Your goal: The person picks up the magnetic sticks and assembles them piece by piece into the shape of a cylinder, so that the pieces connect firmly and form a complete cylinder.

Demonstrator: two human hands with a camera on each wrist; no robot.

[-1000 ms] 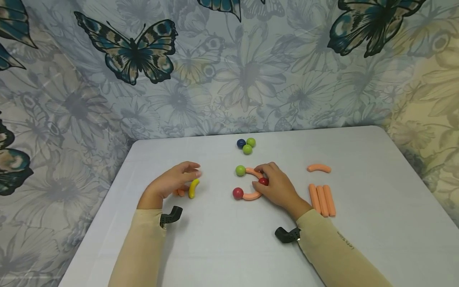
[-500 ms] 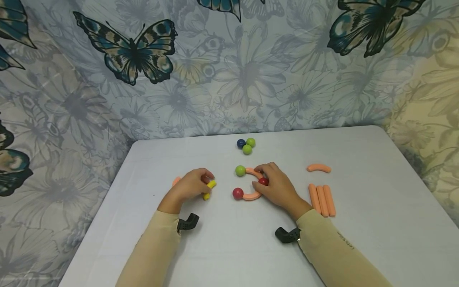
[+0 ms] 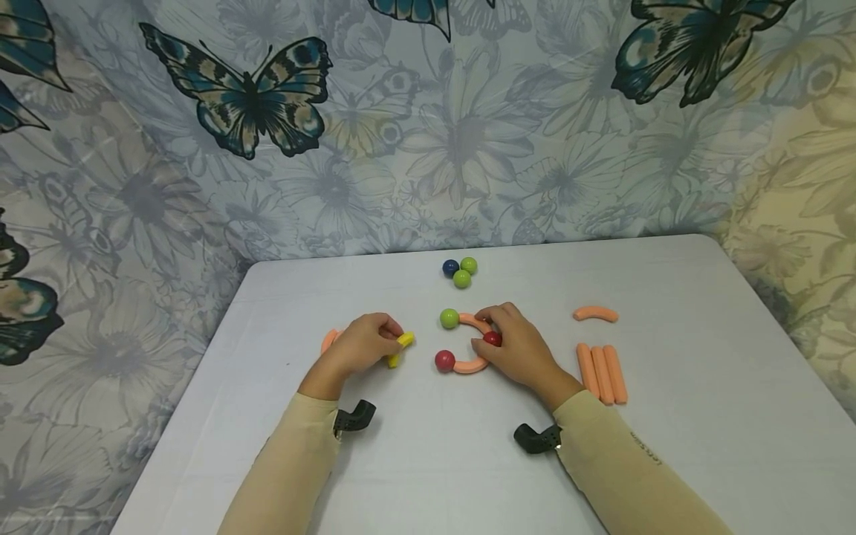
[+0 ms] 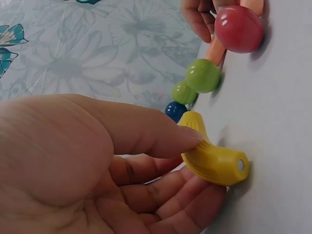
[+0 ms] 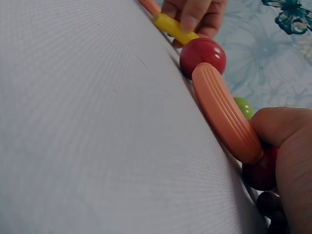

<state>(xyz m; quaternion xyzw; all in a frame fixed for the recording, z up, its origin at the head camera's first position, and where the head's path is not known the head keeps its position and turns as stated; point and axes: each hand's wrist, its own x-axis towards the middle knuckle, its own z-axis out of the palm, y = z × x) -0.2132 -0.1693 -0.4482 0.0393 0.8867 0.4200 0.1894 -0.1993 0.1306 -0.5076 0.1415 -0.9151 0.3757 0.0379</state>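
Note:
My left hand (image 3: pixel 364 345) pinches a curved yellow magnetic rod (image 4: pixel 219 163) between thumb and fingers, close over the table. A silvery magnet shows at the rod's near end in the left wrist view. To its right lies an arc of two curved orange rods (image 3: pixel 471 367), joined at a red ball (image 3: pixel 492 339). The arc's open ends carry a green ball (image 3: pixel 449 319) and another red ball (image 3: pixel 444 361). My right hand (image 3: pixel 520 348) holds the arc at its middle, thumb and fingers around the joining ball.
Two green balls and a blue ball (image 3: pixel 451 268) sit clustered at the back of the white table (image 3: pixel 428 461). On the right lie three straight orange rods (image 3: pixel 602 374) and a curved orange rod (image 3: pixel 595 313). Behind my left hand an orange piece (image 3: pixel 328 340) is partly hidden.
My left hand has picked up the yellow rod and carried it right, toward the arc, turning it so its ends face the balls. My right hand has stayed in place.

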